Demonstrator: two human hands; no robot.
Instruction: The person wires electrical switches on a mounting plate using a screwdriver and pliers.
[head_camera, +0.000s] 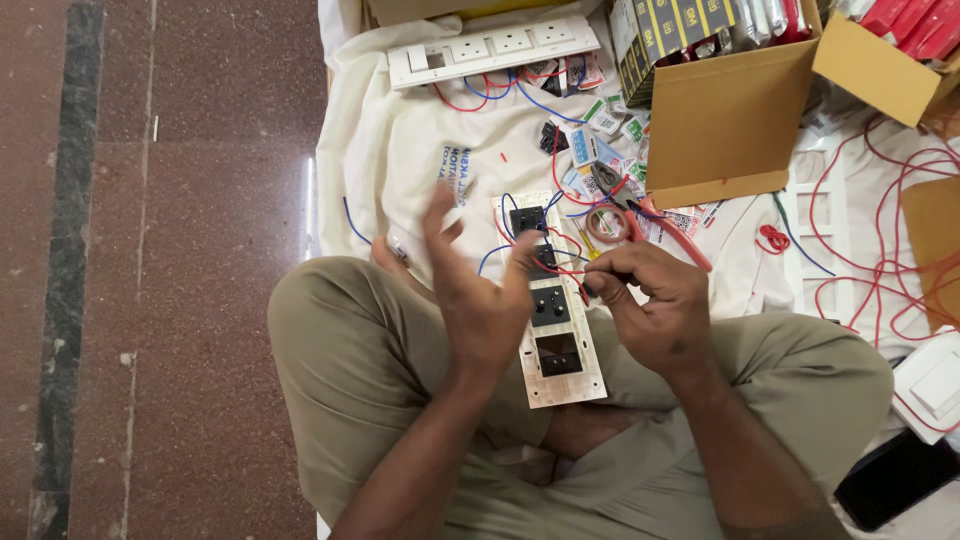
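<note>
Wiring a switch plate (556, 330) lying on the lap | right hand (650, 305) pinching a red wire (560, 268), seemingly | left hand (478, 295) hovering spread | next: seating the wire end squarely.

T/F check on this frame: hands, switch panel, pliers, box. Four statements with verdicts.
1. The right hand pinches a red wire over the switch panel. True.
2. The left hand grips the red-handled pliers. False: it is open and holds nothing; the pliers lie on the white cloth.
3. The panel rests by the person's crossed legs. True.
4. The cardboard box is closed. False: its flaps are open.
</note>
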